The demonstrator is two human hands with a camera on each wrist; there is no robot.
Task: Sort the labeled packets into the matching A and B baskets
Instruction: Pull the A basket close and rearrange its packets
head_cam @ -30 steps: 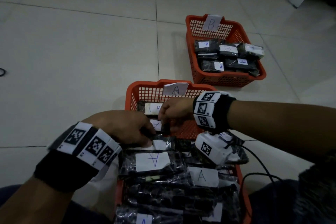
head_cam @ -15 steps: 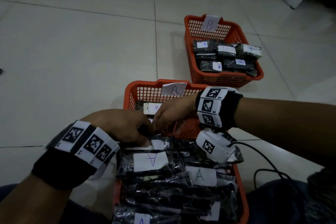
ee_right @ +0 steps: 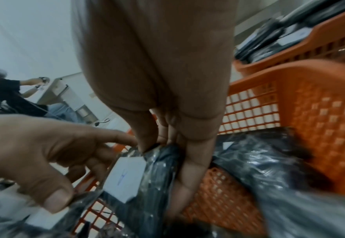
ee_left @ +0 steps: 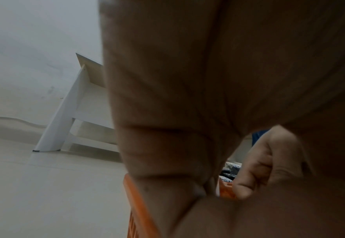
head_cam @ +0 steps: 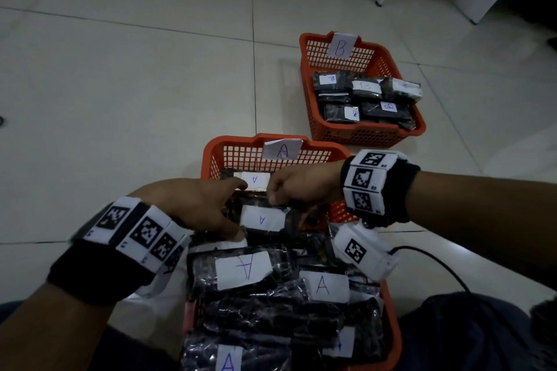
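— Item in hand?

— One packet (head_cam: 265, 220), labelled A. My right hand (head_cam: 304, 187) pinches its far edge, fingers curled round the plastic; my left hand (head_cam: 196, 208) has a finger and thumb at its left end, whether gripping or only touching I cannot tell. It sits over the near rim of the A basket (head_cam: 211, 156), not yet let go.

— Progress?

— As I judge it, well under way and far from done. A basket: one A packet (head_cam: 254, 179) lies flat inside, beyond the held one; more may be hidden under my hands. B basket (head_cam: 367, 135), beyond and to the right of the A basket: at least five packets, the labels I can read all B.

— Left to sort?

— Source basket (head_cam: 394, 337), on the near side of the A basket: a heaped pile. Three labels read A; another label at the right shows too little to read, and several packets show no label at all.

— Next entry?

— Likely to drop this one in A, then draw again.
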